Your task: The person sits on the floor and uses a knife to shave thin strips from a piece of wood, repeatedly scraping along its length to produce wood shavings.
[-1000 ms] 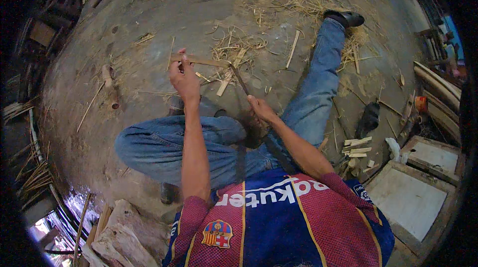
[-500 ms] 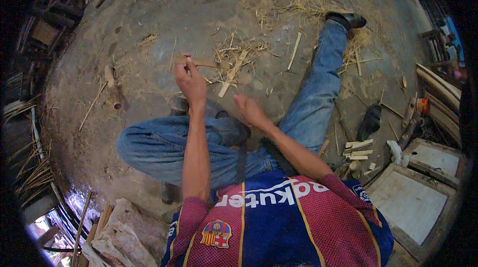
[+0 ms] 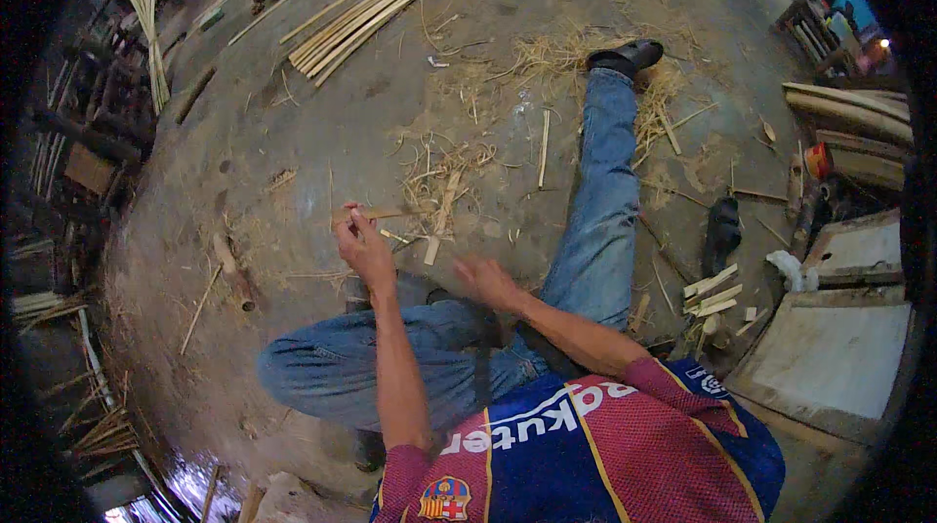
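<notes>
My left hand (image 3: 365, 252) is closed around a flat brown strip (image 3: 398, 212), which looks like bamboo or wood. The strip lies roughly level, pointing right toward a heap of curly shavings (image 3: 422, 172) on the floor. My right hand (image 3: 491, 283) hovers over my lap, lower and to the right, its fingers smeared by motion. Whether it holds anything cannot be made out. Just beyond it, a pale flat strip (image 3: 449, 199) lies across the shavings, with a short pale piece (image 3: 431, 251) at its near end.
Long split strips (image 3: 390, 6) lie bundled on the floor at the far left. A short round stick (image 3: 232, 269) rests left of my bent knee. Several short pale pieces (image 3: 712, 292) and framed white panels (image 3: 830, 352) are at right. My outstretched leg (image 3: 597, 201) crosses the floor.
The view has tilted upward, so more of the far strip bundle shows. My left hand keeps hold of the brown strip. My right hand stays near my lap, now more blurred.
</notes>
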Demonstrator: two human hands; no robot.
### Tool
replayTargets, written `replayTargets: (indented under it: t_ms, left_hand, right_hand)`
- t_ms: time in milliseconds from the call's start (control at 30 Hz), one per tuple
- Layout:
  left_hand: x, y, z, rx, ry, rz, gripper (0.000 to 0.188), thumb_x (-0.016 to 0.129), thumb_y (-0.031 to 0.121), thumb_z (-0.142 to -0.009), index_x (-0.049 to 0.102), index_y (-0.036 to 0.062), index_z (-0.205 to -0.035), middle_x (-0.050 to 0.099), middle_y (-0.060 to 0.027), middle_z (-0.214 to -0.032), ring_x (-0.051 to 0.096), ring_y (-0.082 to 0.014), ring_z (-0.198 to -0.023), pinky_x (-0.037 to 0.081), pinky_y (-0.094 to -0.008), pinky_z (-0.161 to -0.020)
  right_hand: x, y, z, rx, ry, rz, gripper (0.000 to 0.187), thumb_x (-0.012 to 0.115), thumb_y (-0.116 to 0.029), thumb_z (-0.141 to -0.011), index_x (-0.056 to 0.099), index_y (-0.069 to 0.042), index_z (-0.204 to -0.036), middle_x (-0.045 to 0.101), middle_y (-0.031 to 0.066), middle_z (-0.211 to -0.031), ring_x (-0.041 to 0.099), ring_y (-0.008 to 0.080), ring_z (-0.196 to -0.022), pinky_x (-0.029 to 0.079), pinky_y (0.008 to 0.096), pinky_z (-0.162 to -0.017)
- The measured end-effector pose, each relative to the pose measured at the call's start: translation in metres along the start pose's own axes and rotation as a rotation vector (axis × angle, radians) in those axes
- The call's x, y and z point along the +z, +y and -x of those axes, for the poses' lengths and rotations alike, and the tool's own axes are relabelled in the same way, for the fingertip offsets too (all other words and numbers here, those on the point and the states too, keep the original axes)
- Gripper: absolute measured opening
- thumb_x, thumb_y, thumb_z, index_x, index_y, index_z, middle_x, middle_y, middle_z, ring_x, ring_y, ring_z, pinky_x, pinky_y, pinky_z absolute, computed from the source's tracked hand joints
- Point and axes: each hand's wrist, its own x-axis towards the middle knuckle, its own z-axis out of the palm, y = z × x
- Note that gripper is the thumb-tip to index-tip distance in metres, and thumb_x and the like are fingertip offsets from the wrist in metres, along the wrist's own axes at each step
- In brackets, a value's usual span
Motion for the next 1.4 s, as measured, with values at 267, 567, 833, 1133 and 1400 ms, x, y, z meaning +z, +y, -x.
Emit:
replayTargets:
  t_ms: [267,567,833,1133,1400]
  left_hand:
    - [-0.003,0.003,0.003,0.03,-0.066,0.004,0.021,0.043,0.014,-0.102,0.056,0.0012,-0.114,0.06,-0.0102,-0.113,0.059,-0.021,-0.104,0.055,-0.0367,-0.088]
    - [0.005,0.016,0.01,-0.004,-0.056,0.184,0.031,0.054,0.018,-0.099,0.053,0.0027,-0.126,0.061,-0.0107,-0.111,0.06,-0.0189,-0.1,0.059,-0.0371,-0.079]
    - [-0.016,-0.026,-0.007,-0.019,0.004,0.094,0.014,0.062,0.014,-0.094,0.054,0.0041,-0.1,0.062,-0.0082,-0.097,0.062,-0.0161,-0.09,0.055,-0.0308,-0.078]
    - [-0.009,-0.008,0.0,-0.034,-0.048,0.162,0.014,0.06,0.013,-0.096,0.051,0.0028,-0.099,0.061,-0.0083,-0.096,0.061,-0.0151,-0.089,0.053,-0.0303,-0.079]
    - [-0.016,-0.026,-0.014,-0.008,-0.012,0.207,0.014,0.06,0.014,-0.096,0.051,0.0032,-0.099,0.063,-0.0088,-0.094,0.063,-0.0159,-0.091,0.054,-0.0314,-0.08]
  right_hand:
    - [-0.014,0.008,-0.011,0.103,-0.085,-0.065,0.053,0.045,-0.046,-0.098,0.064,0.003,-0.087,0.064,0.0256,-0.079,0.061,0.0462,-0.08,0.046,0.0512,-0.073]
    - [0.015,0.027,-0.009,-0.08,0.122,-0.298,0.051,0.04,-0.043,-0.099,0.063,0.002,-0.094,0.063,0.0255,-0.08,0.059,0.0471,-0.078,0.045,0.0516,-0.072]
    - [-0.02,-0.026,0.012,0.007,-0.177,-0.196,0.053,0.043,-0.048,-0.098,0.062,0.001,-0.097,0.063,0.0242,-0.081,0.06,0.0384,-0.076,0.045,0.0469,-0.07]
    - [-0.025,0.001,-0.004,-0.15,-0.054,-0.042,0.052,0.051,-0.048,-0.096,0.063,0.001,-0.086,0.064,0.0237,-0.082,0.062,0.0394,-0.079,0.046,0.0473,-0.072]
    - [-0.045,-0.024,0.014,-0.061,-0.121,-0.004,0.054,0.047,-0.051,-0.096,0.063,0.0,-0.087,0.062,0.0236,-0.076,0.061,0.0439,-0.078,0.046,0.0515,-0.071]
